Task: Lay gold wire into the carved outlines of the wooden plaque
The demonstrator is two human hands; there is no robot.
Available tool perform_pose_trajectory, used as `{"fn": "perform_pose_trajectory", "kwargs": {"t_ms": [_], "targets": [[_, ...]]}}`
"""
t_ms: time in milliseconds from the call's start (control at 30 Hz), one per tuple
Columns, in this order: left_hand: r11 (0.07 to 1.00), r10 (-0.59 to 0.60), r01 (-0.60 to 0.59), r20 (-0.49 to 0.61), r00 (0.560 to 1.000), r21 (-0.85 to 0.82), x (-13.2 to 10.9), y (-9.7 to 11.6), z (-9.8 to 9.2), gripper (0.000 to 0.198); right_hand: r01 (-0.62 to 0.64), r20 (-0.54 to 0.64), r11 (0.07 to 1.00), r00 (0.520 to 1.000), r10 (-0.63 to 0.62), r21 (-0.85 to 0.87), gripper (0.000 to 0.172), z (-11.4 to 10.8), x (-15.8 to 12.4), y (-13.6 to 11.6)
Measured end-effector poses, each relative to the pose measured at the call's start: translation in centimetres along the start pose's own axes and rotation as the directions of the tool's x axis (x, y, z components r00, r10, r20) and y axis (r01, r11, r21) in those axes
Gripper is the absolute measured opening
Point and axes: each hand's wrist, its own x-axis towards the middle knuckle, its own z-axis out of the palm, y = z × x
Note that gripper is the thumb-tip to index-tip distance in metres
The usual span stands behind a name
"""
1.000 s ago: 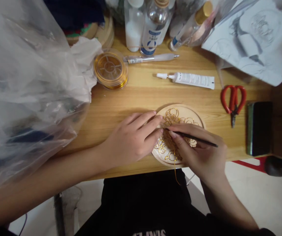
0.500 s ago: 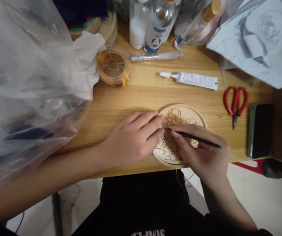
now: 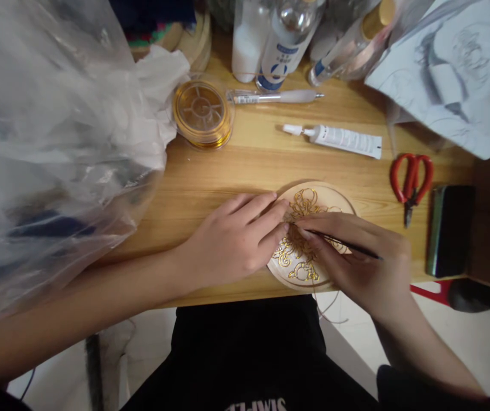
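Note:
A round pale wooden plate (image 3: 333, 197) lies near the table's front edge, with curling gold wire (image 3: 304, 272) forming a pattern on its face. My left hand (image 3: 245, 240) lies over the plate's left side, fingers stretched out and tips on its surface. In my right hand (image 3: 368, 262) is a pair of slim dark tweezers (image 3: 351, 245), pinched between thumb and fingers. Their tip points at the plate's middle, close to my left fingertips; the exact contact is hidden. A loose strand of wire (image 3: 316, 299) hangs off the plate's lower edge.
Beyond the plate lie a white glue tube (image 3: 347, 140), a pen (image 3: 279, 96) and a spool of gold wire (image 3: 202, 114). Red-handled pliers (image 3: 410, 180) and a phone (image 3: 450, 231) are at right. Bottles (image 3: 285, 45) stand behind; a plastic bag (image 3: 65, 142) fills the left.
My right hand has shifted slightly right and turned a little, the tweezers still in it. The hanging strand has swung. My left hand stays on the plate; the whole view has moved slightly.

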Motion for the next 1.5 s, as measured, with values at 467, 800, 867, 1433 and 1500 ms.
{"fn": "perform_pose_trajectory", "kwargs": {"t_ms": [467,800,867,1433,1500], "targets": [[1.000,-0.019,0.019,-0.006,1.000,0.009,-0.2,0.0,0.1,0.021,0.571,0.353,0.795,0.800,-0.485,-0.203,0.025,-2.2,2.9,0.9],[0.999,-0.034,0.034,-0.009,0.999,0.019,-0.2,0.1,0.4,0.023,0.627,0.467,0.763,0.728,-0.503,-0.156,0.038,-2.4,3.4,1.2],[0.999,-0.028,0.029,-0.003,1.000,0.030,-0.2,0.1,0.3,0.024,0.669,0.534,0.731,0.670,-0.516,-0.132,0.040,-2.6,4.1,0.7],[0.999,-0.015,0.018,0.074,0.997,-0.050,-0.5,0.2,-0.5,0.060,-0.100,-0.203,0.994,0.975,0.090,-0.041,0.030,-4.1,-2.5,-0.2],[0.999,-0.018,0.022,0.085,0.996,-0.050,-0.5,0.3,-0.7,0.064,-0.254,-0.368,0.965,0.893,0.260,0.065,0.021,-3.9,-4.0,0.0]]}}
